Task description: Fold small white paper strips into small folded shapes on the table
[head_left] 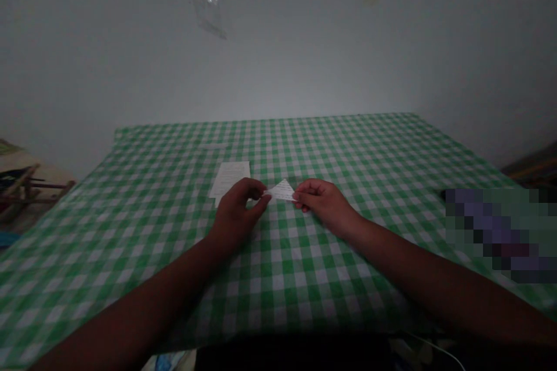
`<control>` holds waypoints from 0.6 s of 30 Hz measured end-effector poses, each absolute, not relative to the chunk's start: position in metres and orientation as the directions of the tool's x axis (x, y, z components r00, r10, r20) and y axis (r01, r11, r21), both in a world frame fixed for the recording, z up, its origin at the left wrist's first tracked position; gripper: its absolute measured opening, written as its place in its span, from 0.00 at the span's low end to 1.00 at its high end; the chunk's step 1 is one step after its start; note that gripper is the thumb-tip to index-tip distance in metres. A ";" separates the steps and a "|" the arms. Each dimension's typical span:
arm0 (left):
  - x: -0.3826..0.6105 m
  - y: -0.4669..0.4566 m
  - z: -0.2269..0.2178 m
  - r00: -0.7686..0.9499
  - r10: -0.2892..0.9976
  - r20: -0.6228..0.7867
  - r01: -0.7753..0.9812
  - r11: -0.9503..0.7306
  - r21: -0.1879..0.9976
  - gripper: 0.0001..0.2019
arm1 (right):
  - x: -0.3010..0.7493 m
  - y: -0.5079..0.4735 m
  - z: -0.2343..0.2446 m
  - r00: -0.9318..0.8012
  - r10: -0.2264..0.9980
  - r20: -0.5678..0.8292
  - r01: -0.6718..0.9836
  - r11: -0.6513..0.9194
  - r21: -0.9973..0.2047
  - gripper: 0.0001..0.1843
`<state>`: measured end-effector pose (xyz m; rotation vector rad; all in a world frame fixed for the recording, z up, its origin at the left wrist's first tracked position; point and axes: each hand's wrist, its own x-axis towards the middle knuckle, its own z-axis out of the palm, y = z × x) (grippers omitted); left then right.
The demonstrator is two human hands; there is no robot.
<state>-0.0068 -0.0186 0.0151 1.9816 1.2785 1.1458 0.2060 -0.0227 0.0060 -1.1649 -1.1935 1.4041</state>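
Folded paper triangle in the head view sits between both hands at the gingham-covered tabletop, long edge running left to right, left hand pinching its left corner, right hand its right, neither clearly nearer.

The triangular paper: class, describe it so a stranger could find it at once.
Find the green-and-white checked cloth. Near its middle, the left hand and right hand hold opposite ends of the triangular paper. Its pointed shape sets it apart from the larger, four-sided sheets partly behind the left hand.
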 end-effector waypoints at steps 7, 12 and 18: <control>-0.011 -0.021 0.024 0.446 0.677 0.585 0.597 -0.712 0.370 0.05 | 0.208 -0.026 0.006 -0.164 0.958 -0.235 -0.264 -0.272 -0.925 0.11; -0.015 -0.020 0.020 0.527 0.573 0.628 0.548 -0.794 0.263 0.09 | 0.209 -0.028 0.010 -0.213 0.934 -0.286 -0.334 -0.344 -0.878 0.11; -0.017 -0.019 0.021 0.577 0.492 0.652 0.523 -0.836 0.168 0.06 | 0.208 -0.027 0.005 -0.167 0.968 -0.186 -0.175 -0.215 -0.961 0.10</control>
